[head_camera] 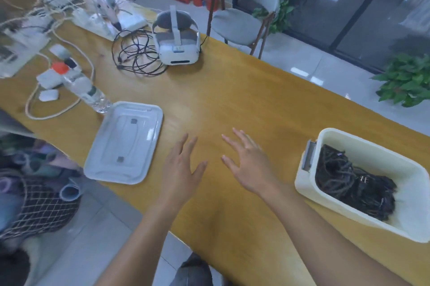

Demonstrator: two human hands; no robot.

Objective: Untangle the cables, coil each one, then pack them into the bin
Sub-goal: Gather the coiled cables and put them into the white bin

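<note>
Both hands, left (180,167) and right (250,164), hovered spread and empty over the wooden worktop (232,90). Dark cables (353,181) lay in the bin (372,143) at right; chair (246,4) above.

The worktop (232,104) runs from the upper left of the frame to the lower right. The bin (309,183) sits at the right edge, with the cables (353,181) in it. Left of centre lies the lid (123,143), flat on the worktop. Between lid and bin, both hands are over the bare worktop, left hand (181,167) beside right hand (249,162). Above the lid a bottle (86,90) lies on its side. Further up sits a headset (176,39), a loose cable bundle (137,55) just left of it.
</note>
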